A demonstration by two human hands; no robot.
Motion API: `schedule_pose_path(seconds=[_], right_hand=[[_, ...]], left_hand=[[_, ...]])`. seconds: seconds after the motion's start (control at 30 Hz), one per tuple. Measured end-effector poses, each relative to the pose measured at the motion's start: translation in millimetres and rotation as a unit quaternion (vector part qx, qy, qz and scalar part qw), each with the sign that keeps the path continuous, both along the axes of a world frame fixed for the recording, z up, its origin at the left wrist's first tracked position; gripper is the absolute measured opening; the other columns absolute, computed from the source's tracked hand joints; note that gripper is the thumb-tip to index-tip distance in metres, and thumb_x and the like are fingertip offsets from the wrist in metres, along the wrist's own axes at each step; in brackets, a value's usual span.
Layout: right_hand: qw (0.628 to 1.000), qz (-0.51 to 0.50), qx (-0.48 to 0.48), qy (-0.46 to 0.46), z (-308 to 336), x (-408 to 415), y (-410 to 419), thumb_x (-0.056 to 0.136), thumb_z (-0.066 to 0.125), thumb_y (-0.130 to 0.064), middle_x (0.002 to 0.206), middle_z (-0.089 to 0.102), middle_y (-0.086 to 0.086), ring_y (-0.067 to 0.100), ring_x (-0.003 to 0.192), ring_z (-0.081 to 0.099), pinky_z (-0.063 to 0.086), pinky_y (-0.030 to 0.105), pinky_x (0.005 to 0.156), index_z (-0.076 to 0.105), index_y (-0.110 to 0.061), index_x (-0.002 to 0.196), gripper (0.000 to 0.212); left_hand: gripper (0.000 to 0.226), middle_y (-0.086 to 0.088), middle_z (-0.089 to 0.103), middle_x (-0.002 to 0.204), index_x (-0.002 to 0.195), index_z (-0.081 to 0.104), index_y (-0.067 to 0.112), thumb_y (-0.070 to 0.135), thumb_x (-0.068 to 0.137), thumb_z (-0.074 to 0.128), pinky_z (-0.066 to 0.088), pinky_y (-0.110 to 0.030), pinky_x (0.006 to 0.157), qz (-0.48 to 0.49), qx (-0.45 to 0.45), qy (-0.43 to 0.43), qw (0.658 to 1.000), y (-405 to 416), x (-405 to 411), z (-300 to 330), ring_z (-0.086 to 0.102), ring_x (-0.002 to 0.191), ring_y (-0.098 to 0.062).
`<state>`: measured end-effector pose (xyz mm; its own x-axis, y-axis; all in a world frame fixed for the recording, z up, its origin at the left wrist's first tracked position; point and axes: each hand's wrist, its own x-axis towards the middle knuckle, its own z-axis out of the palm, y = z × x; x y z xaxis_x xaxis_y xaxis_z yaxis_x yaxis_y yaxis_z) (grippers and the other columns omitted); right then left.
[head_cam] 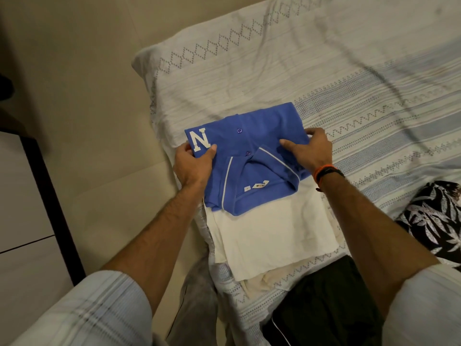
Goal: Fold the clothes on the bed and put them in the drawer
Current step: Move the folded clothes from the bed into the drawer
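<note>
- Two bare hands are seen at work on one garment: a folded blue knit polo shirt with a white "N" patch and white collar piping (249, 156), lying near the centre of the view on the pale woven bedspread with blue diamond bands (349, 83).
- Its near edge is laid over a folded cream-white cloth garment (269, 236), which extends toward 6 o'clock.
- At 9 o'clock of the shirt, the left hand (193, 166) is closed on the fold edge, with the thumb pressed on top beside the patch.
- At 3 o'clock, the right hand (309, 151) is closed on the opposite edge, thumb above and fingers tucked under.
- A dark olive garment (324, 300) is noted at 5 o'clock and a black-and-white leaf-print fabric (434, 221) at 4 o'clock, both apparently unfolded.
- No drawer is clearly identified.
- Handling is judged as light, soft and limp: folds are likely to sag or slip open if lifted by one edge.
- Hold is best taken under both side edges together, with the bundle kept level; the stiffer collar is to be left undisturbed.
</note>
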<state>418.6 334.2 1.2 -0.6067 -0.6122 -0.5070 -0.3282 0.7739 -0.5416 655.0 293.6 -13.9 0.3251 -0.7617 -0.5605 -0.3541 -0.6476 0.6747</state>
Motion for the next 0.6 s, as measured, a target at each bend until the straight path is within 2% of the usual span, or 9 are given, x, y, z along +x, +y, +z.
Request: schedule_pose_path(seconds=[0.03, 0.13, 0.27, 0.37, 0.47, 0.53, 0.6], right_hand=[[1.0, 0.005, 0.018, -0.016, -3, -5, -3, 0.077, 0.082, -0.04, 0.113, 0.065, 0.008, 0.025, 0.105, 0.061, 0.047, 0.033, 0.081, 0.059, -0.006, 0.12, 0.059], [0.998, 0.055, 0.034, -0.02, -6, -12, -8, 0.079, 0.079, -0.04, 0.098, 0.07, 0.009, 0.029, 0.096, 0.065, 0.052, 0.039, 0.08, 0.069, -0.007, 0.101, 0.042], [0.997, 0.078, 0.006, -0.022, -8, -9, -9, 0.084, 0.075, -0.035, 0.1, 0.067, 0.008, 0.027, 0.091, 0.061, 0.046, 0.036, 0.075, 0.064, -0.006, 0.107, 0.039], [0.997, 0.072, -0.033, -0.021, -6, -8, -10, 0.086, 0.074, -0.031, 0.101, 0.064, 0.004, 0.021, 0.091, 0.056, 0.041, 0.031, 0.075, 0.062, -0.007, 0.112, 0.038], [0.994, 0.05, -0.093, -0.04, 1, -10, -10, 0.085, 0.075, -0.028, 0.104, 0.067, 0.004, 0.023, 0.096, 0.062, 0.048, 0.034, 0.079, 0.064, -0.007, 0.113, 0.036], [0.989, 0.029, -0.127, -0.071, 8, -11, -11, 0.083, 0.076, -0.027, 0.108, 0.07, 0.004, 0.023, 0.1, 0.066, 0.054, 0.041, 0.087, 0.065, -0.01, 0.115, 0.038], [0.983, 0.021, -0.15, -0.098, 16, -11, -8, 0.082, 0.077, -0.025, 0.109, 0.07, 0.003, 0.02, 0.101, 0.067, 0.055, 0.042, 0.09, 0.066, -0.011, 0.116, 0.038]], left_hand=[[0.056, -0.004, 0.07, 0.116, 0.122, 0.06, 0.008, 0.03, 0.076, 0.084, 0.049, -0.024, 0.078, 0.004, 0.015, -0.002, 1.0, -5, 0, 1, 0.065, 0.093, -0.013], [0.05, -0.001, 0.07, 0.11, 0.116, 0.067, 0.006, 0.028, 0.075, 0.085, 0.05, -0.026, 0.074, 0.004, 0.033, -0.038, 0.999, -10, 0, 2, 0.065, 0.09, -0.014], [0.046, 0.002, 0.069, 0.101, 0.112, 0.069, 0.011, 0.029, 0.073, 0.086, 0.052, -0.028, 0.078, -0.033, 0.069, -0.002, 0.997, -7, 2, -1, 0.064, 0.088, -0.015], [0.038, 0.003, 0.069, 0.106, 0.113, 0.068, 0.01, 0.026, 0.08, 0.081, 0.053, -0.03, 0.08, -0.062, 0.023, 0.025, 0.997, -5, -1, 0, 0.066, 0.093, -0.016], [0.041, 0.002, 0.07, 0.116, 0.123, 0.063, 0.015, 0.032, 0.087, 0.07, 0.054, -0.038, 0.093, -0.045, -0.015, 0.103, 0.993, -1, -3, 9, 0.067, 0.105, -0.016], [0.039, 0.003, 0.068, 0.119, 0.125, 0.059, 0.017, 0.033, 0.09, 0.064, 0.053, -0.04, 0.097, -0.031, -0.031, 0.109, 0.993, 0, -3, 12, 0.065, 0.108, -0.016], [0.032, 0.0, 0.067, 0.118, 0.123, 0.057, 0.016, 0.026, 0.094, 0.063, 0.052, -0.043, 0.098, -0.017, -0.038, 0.109, 0.993, 0, -2, 17, 0.065, 0.106, -0.017]])
